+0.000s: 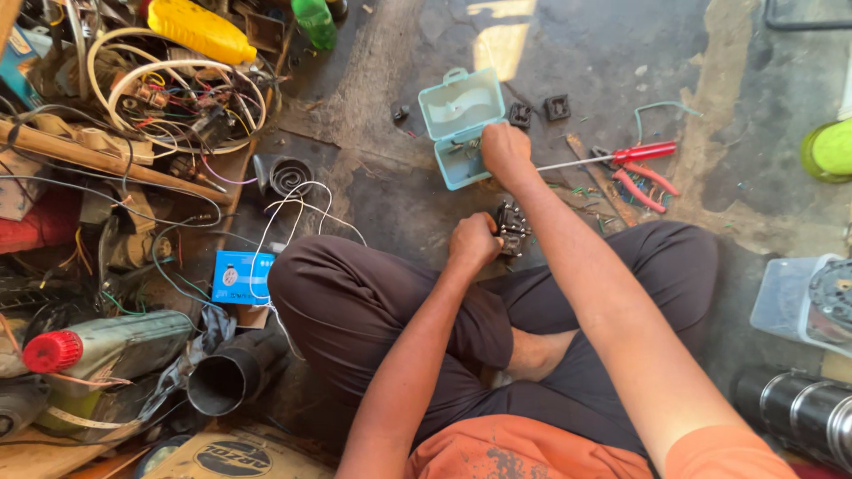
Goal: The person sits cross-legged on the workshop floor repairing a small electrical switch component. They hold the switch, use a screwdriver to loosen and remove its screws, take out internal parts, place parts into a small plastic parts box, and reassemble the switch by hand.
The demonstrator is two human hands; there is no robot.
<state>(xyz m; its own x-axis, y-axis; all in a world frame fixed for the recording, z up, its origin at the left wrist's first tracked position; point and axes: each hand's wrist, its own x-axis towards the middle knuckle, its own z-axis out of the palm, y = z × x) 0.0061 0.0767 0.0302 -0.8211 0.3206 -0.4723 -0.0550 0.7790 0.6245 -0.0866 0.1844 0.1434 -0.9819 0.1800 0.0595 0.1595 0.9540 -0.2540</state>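
While the left hand (473, 241) grips a small black electrical part (511, 227) just above the knee, the right hand (504, 151) reaches into the open pale-blue box (461, 124) on the concrete floor (390, 195), fingers curled, apparently picking out a piece to fit next, with the red screwdriver (621, 156) just beside it.

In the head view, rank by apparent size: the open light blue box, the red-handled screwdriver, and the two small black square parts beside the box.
1. Light blue box.
2. Red-handled screwdriver: similarly long, far thinner.
3. Two black square parts: look alike, unranked.
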